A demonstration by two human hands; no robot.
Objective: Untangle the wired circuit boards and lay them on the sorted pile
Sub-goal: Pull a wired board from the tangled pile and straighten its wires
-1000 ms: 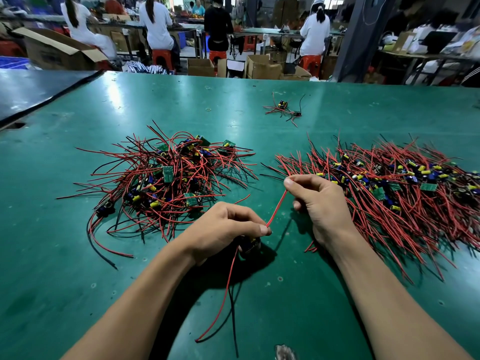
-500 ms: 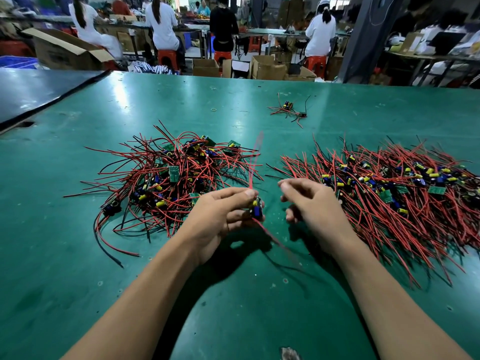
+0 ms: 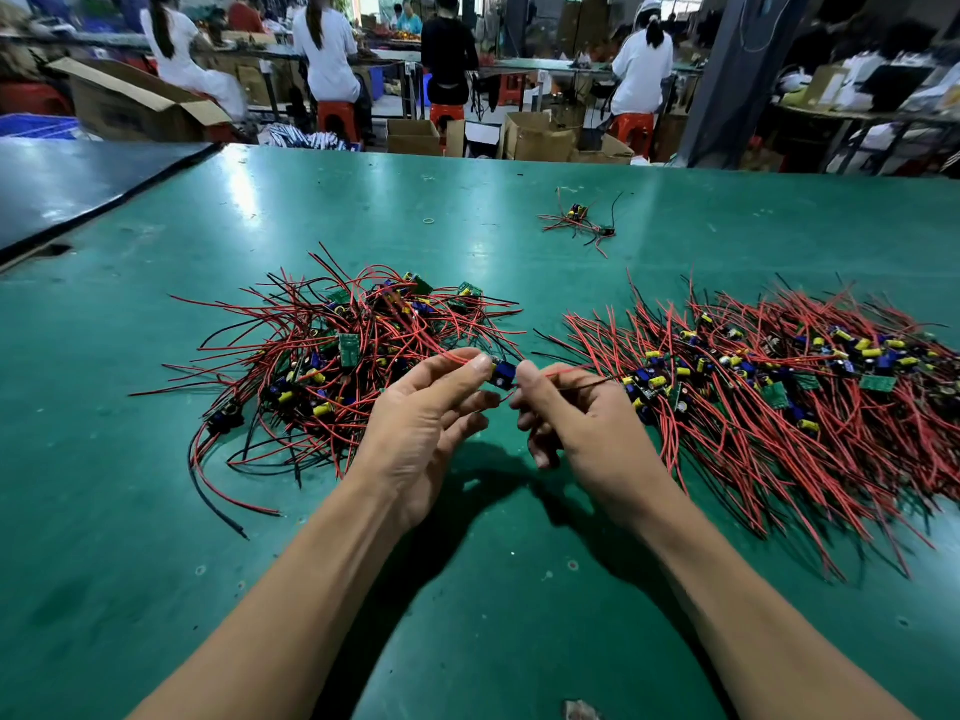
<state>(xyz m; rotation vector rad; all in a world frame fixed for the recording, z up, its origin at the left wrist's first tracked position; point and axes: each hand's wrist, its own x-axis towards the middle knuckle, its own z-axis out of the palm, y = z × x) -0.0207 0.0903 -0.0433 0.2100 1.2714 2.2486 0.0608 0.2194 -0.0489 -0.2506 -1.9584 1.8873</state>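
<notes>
Board: I see one small board with a blue part on it, held up off the green tabletop, in the gap between the two heaps.
Left hand: the left hand shows me its palm. Its thumb and forefinger pinch the board's left end, and the other fingers curl loosely below.
Right hand: the right hand pinches the wires right at the board's right edge, with a fingertip touching the board. Its other fingers are curled in.
Wires: a red one and a black one run right from the right hand's fingers toward the sorted pile. I cannot tell whether their ends touch it. A short red loop hangs under the board.
Tangled heap: the tangled heap lies on the tabletop just behind and left of the left hand, its red and black wires crossing every way around green boards.
Sorted pile: the sorted pile lies to the right, wires combed roughly one way, boards in a band across the middle.
Stray bundle: a small stray bundle sits farther back, well apart from both.
Beyond: people sit on red stools with their backs to me, among cardboard boxes.
</notes>
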